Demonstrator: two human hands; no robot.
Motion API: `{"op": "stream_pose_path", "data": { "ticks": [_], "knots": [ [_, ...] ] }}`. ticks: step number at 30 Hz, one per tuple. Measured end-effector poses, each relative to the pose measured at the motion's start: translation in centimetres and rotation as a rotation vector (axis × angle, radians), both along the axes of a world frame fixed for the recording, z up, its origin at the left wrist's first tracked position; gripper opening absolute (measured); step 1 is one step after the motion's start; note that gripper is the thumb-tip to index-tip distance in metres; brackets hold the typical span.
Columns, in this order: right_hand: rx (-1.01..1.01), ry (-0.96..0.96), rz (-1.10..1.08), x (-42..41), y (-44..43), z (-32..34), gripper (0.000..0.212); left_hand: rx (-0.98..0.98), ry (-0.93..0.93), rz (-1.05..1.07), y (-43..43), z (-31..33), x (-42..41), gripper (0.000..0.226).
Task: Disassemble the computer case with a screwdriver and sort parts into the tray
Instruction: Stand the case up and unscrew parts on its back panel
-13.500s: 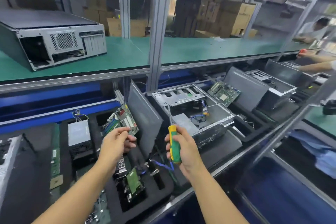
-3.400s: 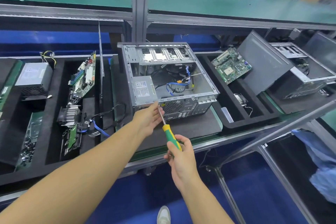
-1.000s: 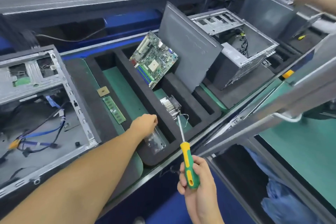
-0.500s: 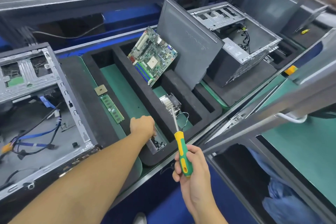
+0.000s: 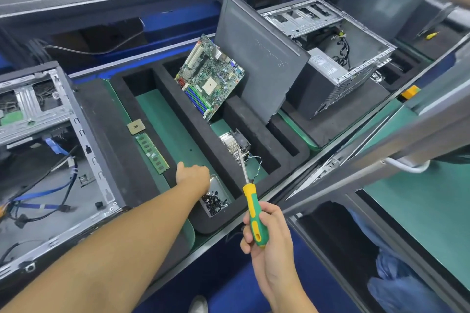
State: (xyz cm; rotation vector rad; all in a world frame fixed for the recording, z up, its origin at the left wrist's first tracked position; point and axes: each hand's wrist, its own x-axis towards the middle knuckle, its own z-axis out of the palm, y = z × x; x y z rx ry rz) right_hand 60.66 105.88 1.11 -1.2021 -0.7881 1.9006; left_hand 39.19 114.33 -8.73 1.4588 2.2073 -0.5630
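Hovering L hand [image 5: 193,176] over screw dish [image 5: 216,198], fingers hidden, can't tell; R hand [image 5: 269,236] wraps screwdriver [image 5: 253,213]; I reckon mobo [image 5: 209,76] sorted in tray [image 5: 175,94], case [image 5: 84,119] cables [image 5: 50,188] left.

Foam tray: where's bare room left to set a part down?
Bare green floor lies between the RAM stick and the foam divider, beyond the left hand. The narrow slot beside the side panel looks empty. Crowded: screw tin, motherboard, heatsink.

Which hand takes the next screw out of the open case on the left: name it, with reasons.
Right. The right hand holds the screwdriver, shaft up and free. The left hand is down at the screw dish in the foam tray; nearer the computer case, it suits steadying.
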Motion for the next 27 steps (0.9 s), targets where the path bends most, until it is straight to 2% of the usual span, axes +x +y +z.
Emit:
{"op": "stream_pose_path", "data": {
  "ticks": [8, 13, 16, 20, 21, 24, 27],
  "knots": [
    [-0.029, 0.008, -0.003, 0.0, 0.2, -0.6, 0.026, 0.167, -0.094, 0.134, 0.3, 0.3, 0.0, 0.032],
    [-0.021, 0.013, -0.003, -0.2, 0.4, -0.9, 0.025, 0.244, -0.061, 0.178, 0.2, 0.1, -0.1, 0.036],
    [-0.018, 0.002, 0.0, -0.3, 0.4, -1.0, 0.022, 0.185, -0.021, 0.149, -0.1, 0.3, -0.2, 0.028],
    [-0.036, 0.013, -0.002, -0.6, 0.4, -1.2, 0.022, 0.052, 0.088, 0.095, -0.7, 0.8, 0.2, 0.006],
    [-0.037, 0.016, 0.001, -0.7, 0.4, -1.2, 0.023, 0.026, 0.09, 0.096, -0.8, 0.7, 0.3, 0.009],
    [-0.033, 0.018, 0.006, -1.1, 0.4, -1.1, 0.024, -0.018, 0.139, 0.079, -1.0, 0.3, 0.8, 0.046],
    [-0.017, 0.029, 0.003, -1.4, 0.5, -1.2, 0.018, 0.125, 0.162, 0.119, -1.9, 0.3, 1.5, 0.057]
  ]
}}
